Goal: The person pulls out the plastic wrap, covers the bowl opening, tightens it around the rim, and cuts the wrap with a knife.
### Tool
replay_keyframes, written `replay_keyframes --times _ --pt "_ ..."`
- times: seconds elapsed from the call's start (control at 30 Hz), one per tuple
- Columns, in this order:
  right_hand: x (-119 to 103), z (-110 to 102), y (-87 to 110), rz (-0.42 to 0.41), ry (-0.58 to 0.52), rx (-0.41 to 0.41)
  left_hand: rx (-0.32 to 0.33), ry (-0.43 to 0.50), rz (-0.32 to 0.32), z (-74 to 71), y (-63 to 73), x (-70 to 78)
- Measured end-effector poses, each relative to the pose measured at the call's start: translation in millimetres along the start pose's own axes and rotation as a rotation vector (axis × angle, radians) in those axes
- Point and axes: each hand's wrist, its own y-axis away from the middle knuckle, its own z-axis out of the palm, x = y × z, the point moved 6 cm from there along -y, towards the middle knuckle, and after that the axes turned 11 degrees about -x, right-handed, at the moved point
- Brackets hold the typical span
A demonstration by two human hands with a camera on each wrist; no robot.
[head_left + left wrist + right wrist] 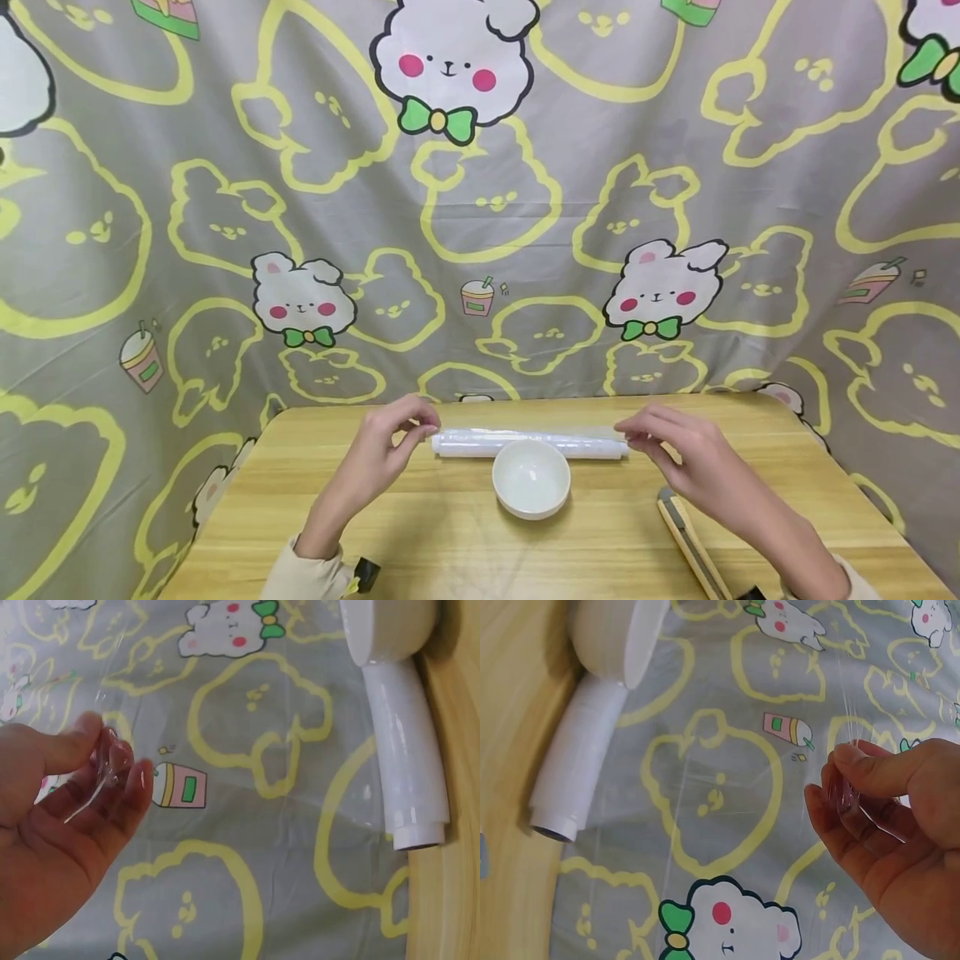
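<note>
Left hand (388, 435): pinches clear film (115, 763)!
Right hand (678, 440): likewise (presumably keeping it spread)!
Bowl (531, 485): upright beside the roll (463, 447)!

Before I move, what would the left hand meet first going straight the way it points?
In the head view, the white roll comes first; but the left hand looks raised and might clear it.

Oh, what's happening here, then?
A person is handling clear cling film, with the left hand and the right hand each pinching some of it. The film roll lies on the wooden table behind a white bowl. A box cutter lies near the right forearm, unheld.
</note>
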Motion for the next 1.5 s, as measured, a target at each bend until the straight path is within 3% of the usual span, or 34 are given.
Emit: replay_keyframes --times 0.3,0.47,0.67,0.83,1.1,1.33,1.5 --pt "-10 8 16.5 0.030 -0.024 -0.017 -0.059 0.055 0.064 5.1 13.0 7.8" --pt "-14 13 23.8 0.037 -0.052 -0.025 -0.107 0.086 0.041 8.2 19.7 8.5" --pt "-18 25 34.5 -0.001 -0.079 -0.044 -0.149 0.103 0.091 14.5 28.8 14.1" --pt "-24 39 50.7 -0.047 -0.066 -0.047 -0.207 0.075 0.125 27.4 44.5 17.0" --pt "-22 58 72.0 0.030 -0.077 -0.094 -0.344 0.095 0.089 48.6 63.6 12.6" --pt "-16 75 85.2 0.031 -0.116 -0.152 -0.346 -0.005 0.156 65.3 69.6 11.3" --pt "-12 85 90.0 -0.003 -0.151 -0.187 -0.375 0.016 0.087 78.0 77.7 1.5"
